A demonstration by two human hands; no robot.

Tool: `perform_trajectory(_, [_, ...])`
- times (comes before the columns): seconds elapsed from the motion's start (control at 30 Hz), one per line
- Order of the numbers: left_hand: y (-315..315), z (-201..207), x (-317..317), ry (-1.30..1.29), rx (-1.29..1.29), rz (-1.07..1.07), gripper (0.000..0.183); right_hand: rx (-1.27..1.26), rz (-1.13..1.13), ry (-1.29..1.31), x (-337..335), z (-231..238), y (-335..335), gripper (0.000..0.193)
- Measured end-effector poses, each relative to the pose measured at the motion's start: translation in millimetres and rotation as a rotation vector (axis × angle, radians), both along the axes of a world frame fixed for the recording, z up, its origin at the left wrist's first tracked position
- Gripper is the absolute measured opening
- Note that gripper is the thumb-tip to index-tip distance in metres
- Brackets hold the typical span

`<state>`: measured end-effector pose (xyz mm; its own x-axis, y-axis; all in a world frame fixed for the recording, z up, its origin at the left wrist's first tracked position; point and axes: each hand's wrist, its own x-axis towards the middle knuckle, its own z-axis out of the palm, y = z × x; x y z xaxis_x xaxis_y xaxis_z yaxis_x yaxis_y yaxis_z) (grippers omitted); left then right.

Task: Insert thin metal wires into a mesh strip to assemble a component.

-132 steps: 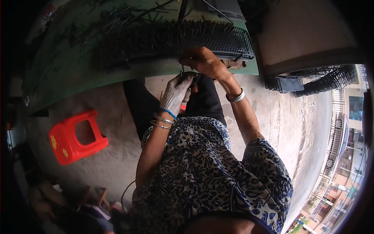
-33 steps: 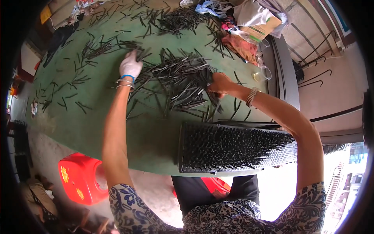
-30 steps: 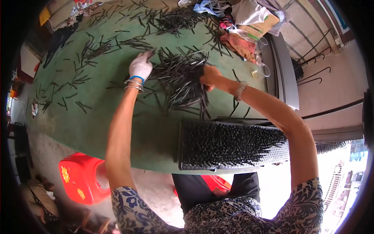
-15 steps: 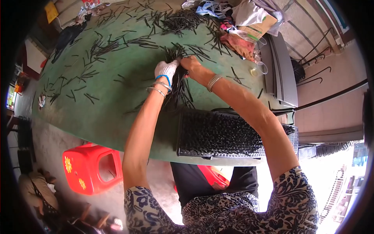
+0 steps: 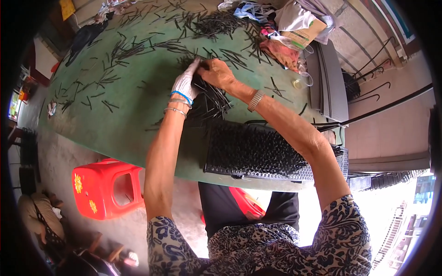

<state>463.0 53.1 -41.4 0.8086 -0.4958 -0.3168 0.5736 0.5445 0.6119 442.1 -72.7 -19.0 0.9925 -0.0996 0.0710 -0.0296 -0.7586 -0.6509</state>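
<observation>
My left hand [image 5: 185, 83], in a white glove, is closed around a bundle of thin black strips [image 5: 212, 99] over the green table. Close against it, my bare right hand [image 5: 218, 73] has its fingers curled in at the top of the same bundle. The strips fan out below both hands, toward the table's near edge. Which strips each fingertip grips is partly hidden. Nearer to me, under my right forearm, a perforated tray [image 5: 294, 175] lies on the table edge, with many short black pieces [image 5: 253, 147] standing densely in it.
Loose black strips [image 5: 124, 53] are scattered over the green table [image 5: 129, 110], with a thick pile [image 5: 216, 24] at the far side. Bags, cloths and a cardboard box [image 5: 306, 33] crowd the far right, beside stacked grey panels [image 5: 324, 83]. A red stool [image 5: 99, 188] stands at left.
My hands have shifted slightly left. My left hand has straightened, and my right hand has turned with its fingers curled. The strips below them have spread more to the right.
</observation>
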Motion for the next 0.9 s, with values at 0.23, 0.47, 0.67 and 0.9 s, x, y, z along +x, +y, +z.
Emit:
perform_trajectory(0.23, [33.0, -24.6, 16.9, -0.026, -0.202, 0.157, 0.029, -0.131, 0.286, 0.045, -36.7, 42.5, 45.3, 0.036])
perform_trajectory(0.47, [11.0, 30.2, -16.3, -0.083, -0.373, 0.178, 0.028, -0.391, 0.272, -0.459, -53.3, 32.8, 22.3, 0.034])
perform_trajectory(0.67, [23.5, -4.4, -8.0, -0.001, -0.271, 0.214, 0.018, 0.071, 0.500, -0.334, -65.0, 44.1, 20.1, 0.043])
perform_trajectory(0.9, [33.9, 9.3, -30.5, 0.055, -0.272, 0.406, 0.020, 0.352, 0.195, 0.513, -87.2, 77.2, 16.8, 0.100])
